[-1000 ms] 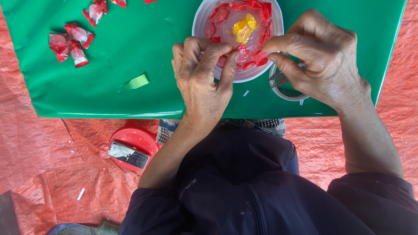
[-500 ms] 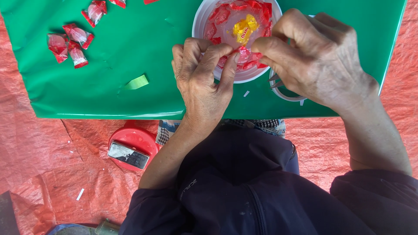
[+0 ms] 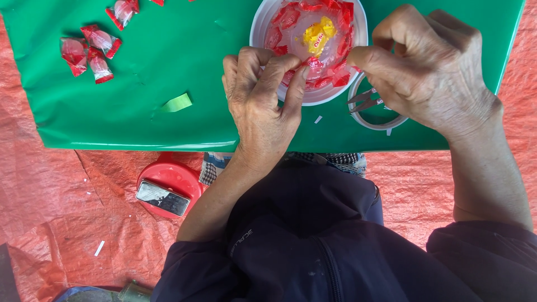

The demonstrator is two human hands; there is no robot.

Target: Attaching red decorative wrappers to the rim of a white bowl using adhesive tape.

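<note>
A white bowl point(image 3: 263, 22) on the green sheet point(image 3: 168, 67) holds several red-wrapped candies and one yellow candy point(image 3: 318, 34). My left hand point(image 3: 263, 100) reaches over the bowl's near rim, its thumb and fingers pinched on a red-wrapped candy point(image 3: 314, 66). My right hand point(image 3: 430, 72) hovers at the bowl's right rim with thumb and forefinger pressed together beside the red wrappers. Whether the right fingers hold anything is hidden. Just below the right hand, small scissors point(image 3: 363, 102) lie on a white ring-shaped lid point(image 3: 380, 124).
Several red-wrapped candies point(image 3: 89, 50) lie at the sheet's upper left, and a green paper scrap point(image 3: 176, 103) near its middle. Below the sheet's front edge, a red lid point(image 3: 168, 179) carries a small metal box point(image 3: 162, 198) on the red tarp point(image 3: 45, 196).
My right hand has shifted slightly along the bowl's right rim, fingers staying pinched. My left hand stays at the near rim with the candy.
</note>
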